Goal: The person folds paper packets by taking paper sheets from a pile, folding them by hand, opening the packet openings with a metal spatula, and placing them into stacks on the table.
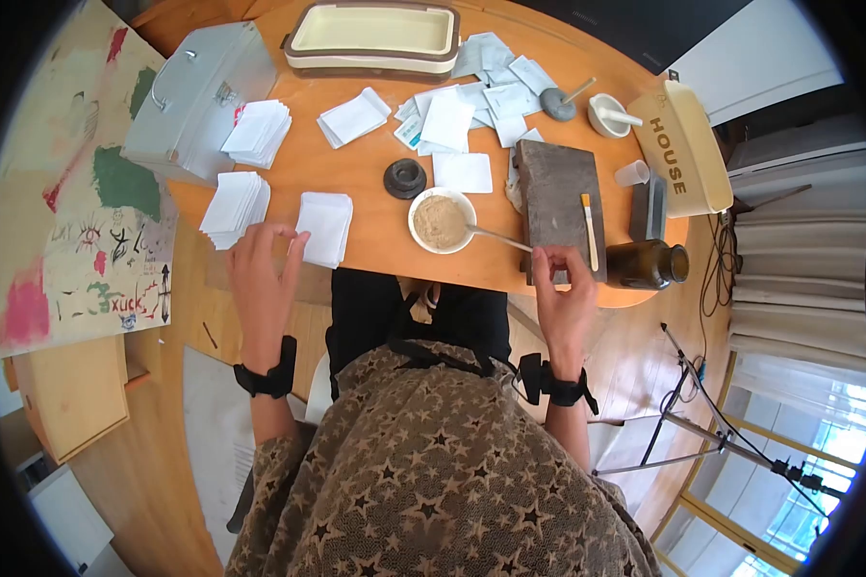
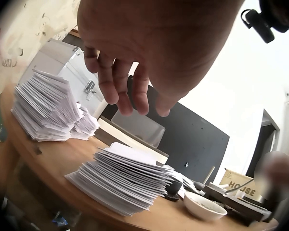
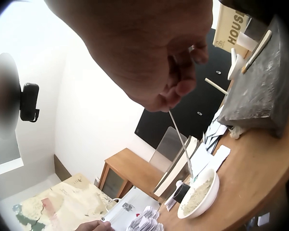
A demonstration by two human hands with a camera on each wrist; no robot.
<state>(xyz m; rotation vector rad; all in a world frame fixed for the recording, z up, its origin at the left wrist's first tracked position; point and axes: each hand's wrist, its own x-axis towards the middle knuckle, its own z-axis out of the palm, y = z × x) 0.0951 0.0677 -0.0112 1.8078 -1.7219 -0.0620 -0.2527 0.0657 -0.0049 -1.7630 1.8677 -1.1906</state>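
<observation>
My right hand [image 1: 565, 293] pinches the thin handle of a metal spoon [image 1: 502, 238] between thumb and fingertips. The spoon's far end lies at the rim of a white bowl [image 1: 443, 250], which holds beige powder [image 1: 439, 221]. My left hand [image 1: 265, 274], fingers loosely bent and holding nothing, hovers over the table's near left side. Close to its thumb is a neat stack of white paper packets [image 1: 325, 229]. In the left wrist view the hand is above that stack [image 2: 123, 182], with space between them. Another packet stack [image 1: 236, 207] lies beyond the left fingers.
A dark stone slab [image 1: 558, 192] bearing a brush [image 1: 589, 231] lies right of the bowl. Near it stand a brown jar [image 1: 645, 264] and a mortar [image 1: 608, 117]. A black ring-shaped holder [image 1: 405, 177], loose packets [image 1: 447, 120], a metal case [image 1: 197, 101] and a cream tray [image 1: 373, 34] are behind.
</observation>
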